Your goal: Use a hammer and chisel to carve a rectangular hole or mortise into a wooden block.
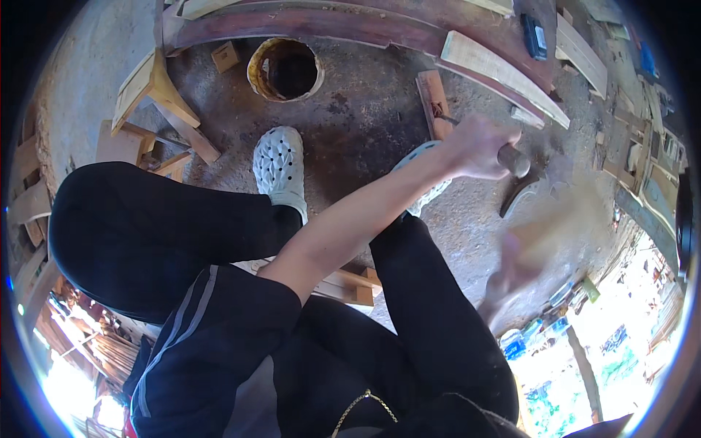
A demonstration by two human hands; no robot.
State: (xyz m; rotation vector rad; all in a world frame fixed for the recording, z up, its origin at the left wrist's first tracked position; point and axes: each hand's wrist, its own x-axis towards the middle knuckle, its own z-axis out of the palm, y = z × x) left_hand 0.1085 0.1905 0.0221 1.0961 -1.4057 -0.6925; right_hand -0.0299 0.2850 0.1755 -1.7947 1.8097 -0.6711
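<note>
My left hand (482, 146), at the end of my outstretched arm, is closed around a tool with a round handle (515, 160); its thin metal shaft points left toward a reddish wooden block (429, 95) on the floor beside my white clog (431, 190). My right hand (504, 274), smeared by motion at the right, is closed on a blurred pale wooden tool, perhaps a mallet (555, 215). A dark curved object (511, 201) lies below the handle. My other clog (279, 160) stands left of centre.
A hollow cylindrical container (285, 69) sits beyond my feet. Long curved boards (504, 73) and a reddish beam (307, 25) cross the top. Wooden frames (139, 102) stand at the left. A black case (534, 36) lies at upper right. Scrap wood (642, 168) lines the right side.
</note>
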